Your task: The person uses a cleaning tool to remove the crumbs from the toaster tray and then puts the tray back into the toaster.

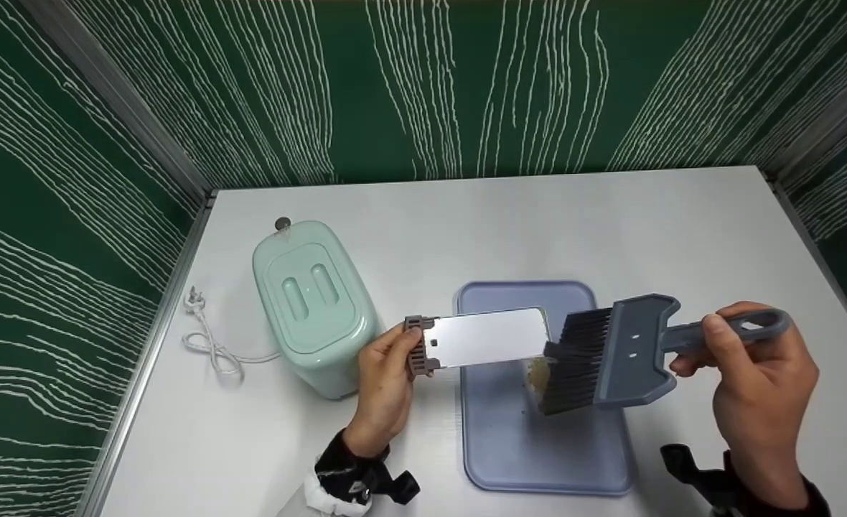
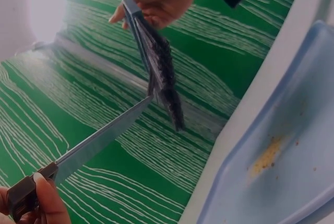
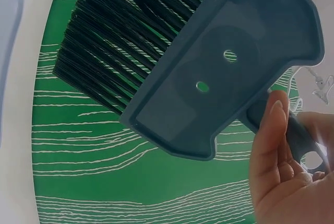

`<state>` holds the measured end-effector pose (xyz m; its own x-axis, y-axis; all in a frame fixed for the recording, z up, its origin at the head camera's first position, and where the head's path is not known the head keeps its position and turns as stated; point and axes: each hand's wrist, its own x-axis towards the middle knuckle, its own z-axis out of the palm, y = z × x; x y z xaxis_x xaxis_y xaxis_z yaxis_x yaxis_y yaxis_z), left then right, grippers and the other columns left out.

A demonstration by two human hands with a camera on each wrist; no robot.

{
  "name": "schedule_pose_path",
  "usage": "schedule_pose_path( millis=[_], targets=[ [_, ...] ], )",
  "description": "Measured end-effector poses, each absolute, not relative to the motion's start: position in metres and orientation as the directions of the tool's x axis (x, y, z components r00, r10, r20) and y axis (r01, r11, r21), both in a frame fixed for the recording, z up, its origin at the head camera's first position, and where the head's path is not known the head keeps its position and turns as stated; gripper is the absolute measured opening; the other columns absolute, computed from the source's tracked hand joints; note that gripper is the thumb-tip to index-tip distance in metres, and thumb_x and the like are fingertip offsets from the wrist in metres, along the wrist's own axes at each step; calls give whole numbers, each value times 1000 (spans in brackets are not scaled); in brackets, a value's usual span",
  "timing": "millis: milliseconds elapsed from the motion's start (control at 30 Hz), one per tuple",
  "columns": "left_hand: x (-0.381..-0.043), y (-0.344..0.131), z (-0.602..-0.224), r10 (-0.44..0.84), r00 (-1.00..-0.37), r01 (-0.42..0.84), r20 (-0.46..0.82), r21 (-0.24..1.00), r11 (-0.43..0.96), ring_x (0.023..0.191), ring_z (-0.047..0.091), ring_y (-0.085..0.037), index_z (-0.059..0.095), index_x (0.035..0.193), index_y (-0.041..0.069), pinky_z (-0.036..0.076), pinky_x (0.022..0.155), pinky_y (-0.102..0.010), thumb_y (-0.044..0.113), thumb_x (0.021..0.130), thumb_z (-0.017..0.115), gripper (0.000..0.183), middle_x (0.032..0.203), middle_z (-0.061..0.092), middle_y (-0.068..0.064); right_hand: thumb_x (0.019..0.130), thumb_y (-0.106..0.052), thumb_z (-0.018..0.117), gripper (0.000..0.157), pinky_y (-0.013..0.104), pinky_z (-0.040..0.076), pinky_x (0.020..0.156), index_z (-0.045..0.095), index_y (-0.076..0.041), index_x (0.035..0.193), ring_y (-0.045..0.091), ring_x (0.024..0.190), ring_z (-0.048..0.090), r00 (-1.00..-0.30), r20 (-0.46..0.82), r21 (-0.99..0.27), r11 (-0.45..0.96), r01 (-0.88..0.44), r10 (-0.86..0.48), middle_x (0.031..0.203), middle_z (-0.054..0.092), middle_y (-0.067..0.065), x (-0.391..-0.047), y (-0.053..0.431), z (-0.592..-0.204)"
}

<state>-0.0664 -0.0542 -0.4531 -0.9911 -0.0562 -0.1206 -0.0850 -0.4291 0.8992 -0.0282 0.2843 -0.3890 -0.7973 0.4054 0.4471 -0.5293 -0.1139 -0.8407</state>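
My left hand (image 1: 386, 384) pinches the brown slotted end of a flat metal crumb tray (image 1: 492, 337). It is held above a blue-purple tray (image 1: 545, 459), its far end reaching over the middle. By its handle, my right hand (image 1: 768, 380) grips a grey hand brush (image 1: 639, 352) with dark bristles. The bristles meet the far end of the crumb tray, and in the right wrist view they splay apart there (image 3: 112, 41). Yellowish crumbs (image 2: 267, 157) lie in a small heap on the blue-purple tray, partly hidden by the brush in the head view.
A mint-green toaster (image 1: 312, 301) with a lid stands left of my left hand. Its white cord and plug (image 1: 212, 345) lie on the white table (image 1: 423, 237) beside it. Green panels with white wavy lines (image 1: 409, 86) enclose the table's back and sides.
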Motion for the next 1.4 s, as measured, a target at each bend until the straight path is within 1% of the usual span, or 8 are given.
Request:
schedule_pose_path(
  millis=[333, 467, 733, 867, 967, 1033, 1267, 1400],
  targets=[
    [-67, -54, -453, -63, -990, -83, -124, 893, -442, 83, 72, -21, 68, 121, -15, 59, 65, -26, 2, 103, 55, 28, 102, 75, -20, 95, 17, 61, 10, 20, 58, 52, 63, 12, 103, 17, 49, 66, -813, 436, -863, -76, -499, 385, 75, 68, 18, -26, 285, -389],
    [-67, -54, -453, -63, -990, -83, -124, 892, -445, 82, 72, -21, 68, 120, -15, 58, 65, -26, 2, 103, 54, 28, 102, 75, -20, 94, 16, 63, 10, 21, 58, 52, 62, 13, 103, 18, 49, 65, -823, 425, -870, -80, -486, 377, 76, 68, 18, -26, 285, -389],
    [-67, -55, -452, -51, -992, -82, -117, 891, -446, 82, 70, -20, 69, 119, -14, 58, 65, -25, 3, 104, 55, 27, 102, 74, -19, 95, 10, 66, 12, 18, 56, 54, 60, 14, 105, 16, 50, 64, -863, 337, -941, 150, -302, 376, 71, 68, 12, -24, 285, -383],
    [-67, -55, -452, -56, -991, -84, -121, 895, -438, 83, 71, -20, 69, 120, -14, 58, 66, -25, 3, 103, 55, 27, 102, 75, -19, 94, 14, 64, 10, 20, 57, 53, 61, 15, 103, 17, 49, 64, -831, 395, -906, 18, -423, 391, 72, 68, 16, -26, 285, -386],
    [-67, -55, -452, -62, -990, -85, -124, 896, -437, 83, 71, -20, 69, 120, -14, 58, 67, -26, 3, 103, 56, 28, 102, 75, -19, 93, 19, 60, 10, 22, 57, 51, 60, 19, 103, 18, 48, 65, -777, 465, -829, -100, -551, 424, 75, 67, 19, -27, 283, -386],
    [-67, -54, -453, -64, -990, -84, -124, 896, -437, 83, 72, -20, 69, 120, -14, 59, 67, -26, 3, 102, 56, 28, 101, 75, -19, 94, 21, 57, 10, 22, 57, 51, 58, 20, 104, 18, 49, 65, -743, 486, -791, -130, -597, 460, 77, 67, 20, -27, 281, -384],
    [-67, -54, -452, -66, -989, -91, -132, 895, -437, 79, 70, -18, 69, 119, -15, 57, 63, -24, 3, 102, 56, 28, 98, 74, -18, 95, 21, 49, 11, 24, 57, 51, 54, 23, 105, 22, 51, 67, -690, 489, -699, -234, -676, 533, 76, 67, 24, -26, 276, -380],
    [-67, -54, -452, -62, -988, -101, -140, 898, -429, 83, 72, -20, 68, 120, -15, 59, 67, -25, 4, 103, 56, 28, 103, 74, -19, 95, 20, 50, 12, 27, 58, 51, 51, 24, 106, 25, 53, 69, -679, 486, -649, -292, -702, 550, 73, 65, 25, -27, 271, -380]
  ],
)
